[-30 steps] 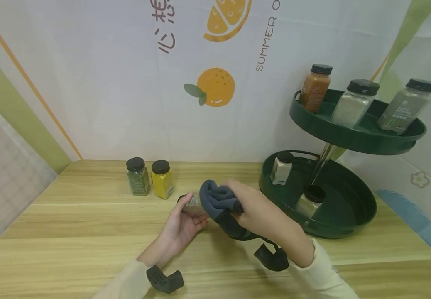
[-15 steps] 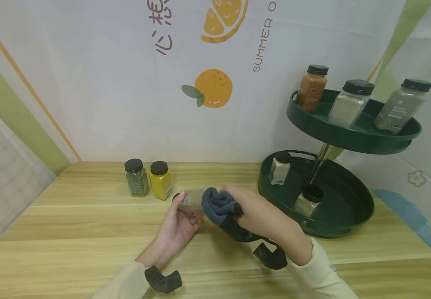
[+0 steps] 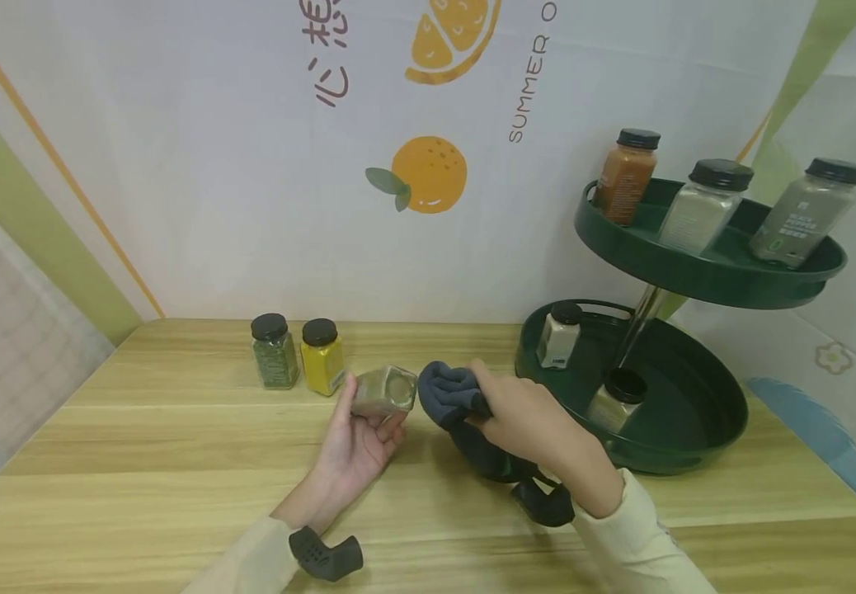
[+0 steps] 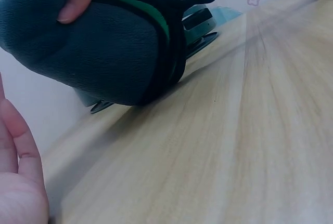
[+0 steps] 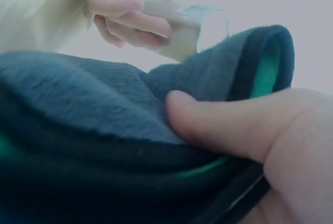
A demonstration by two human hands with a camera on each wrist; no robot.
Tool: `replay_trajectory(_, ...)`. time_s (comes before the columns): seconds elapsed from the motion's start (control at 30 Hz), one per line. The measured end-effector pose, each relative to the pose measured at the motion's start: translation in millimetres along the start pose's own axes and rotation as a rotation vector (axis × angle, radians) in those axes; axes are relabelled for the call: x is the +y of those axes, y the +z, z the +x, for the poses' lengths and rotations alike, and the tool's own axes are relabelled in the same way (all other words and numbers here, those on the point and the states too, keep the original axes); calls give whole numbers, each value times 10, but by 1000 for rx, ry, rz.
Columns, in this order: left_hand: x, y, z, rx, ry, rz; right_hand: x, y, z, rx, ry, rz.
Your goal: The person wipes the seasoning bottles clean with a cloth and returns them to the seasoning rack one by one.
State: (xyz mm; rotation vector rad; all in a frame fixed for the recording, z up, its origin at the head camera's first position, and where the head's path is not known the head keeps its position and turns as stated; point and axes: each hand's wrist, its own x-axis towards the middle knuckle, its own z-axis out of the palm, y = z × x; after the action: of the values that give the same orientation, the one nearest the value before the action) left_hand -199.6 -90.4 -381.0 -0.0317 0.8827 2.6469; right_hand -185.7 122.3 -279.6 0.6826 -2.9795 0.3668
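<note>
My left hand (image 3: 357, 450) grips a square clear spice jar (image 3: 382, 391) filled with greyish-brown powder. The jar lies tilted on its side, its base turned up and to the right; its lid is hidden by the fingers in the head view. Just right of the base, my right hand (image 3: 535, 417) grips a folded dark blue cloth (image 3: 450, 394) with black edging and some green. A small gap shows between cloth and jar in the head view. In the right wrist view the thumb (image 5: 218, 122) presses the cloth's fuzzy side.
A jar of green herbs (image 3: 275, 360) and a yellow jar (image 3: 322, 363) stand at the back of the wooden table (image 3: 138, 462). On the right rises a two-tier dark green rack (image 3: 703, 276) with an orange-brown jar (image 3: 625, 177) and several others on its tiers.
The cloth has moved off the jar's base to the right. The jar has turned, so that its base now faces up toward the camera.
</note>
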Motion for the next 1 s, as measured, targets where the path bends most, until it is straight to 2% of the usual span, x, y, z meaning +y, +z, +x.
replay_trajectory(0.1, 4, 7, 7, -2, -7, 11, 21, -3, 18, 38, 26, 33)
replay_trajectory(0.27, 12, 18, 8, 4, -33, 4, 59, -11, 66, 121, 57, 243)
replay_trajectory(0.37, 4, 13, 10, 2, -31, 16, 89, -10, 101, 124, 114, 381)
replay_trajectory(0.5, -12, 7, 11, -11, -11, 97, 125, 33, 150, 83, 193, 495)
replay_trajectory(0.6, -22, 10, 7, -29, -9, 153, 150, 96, 190, 57, 215, 532)
replay_trajectory(0.8, -29, 31, -14, -65, -24, 138, 214, 202, 253, 36, 208, 596)
replay_trajectory(0.9, -31, 32, -16, -75, -16, 146, 256, 256, 273, 36, 205, 561)
replay_trajectory(1.0, -33, 24, -18, -87, -4, 171, 306, 323, 284, -1, 200, 430)
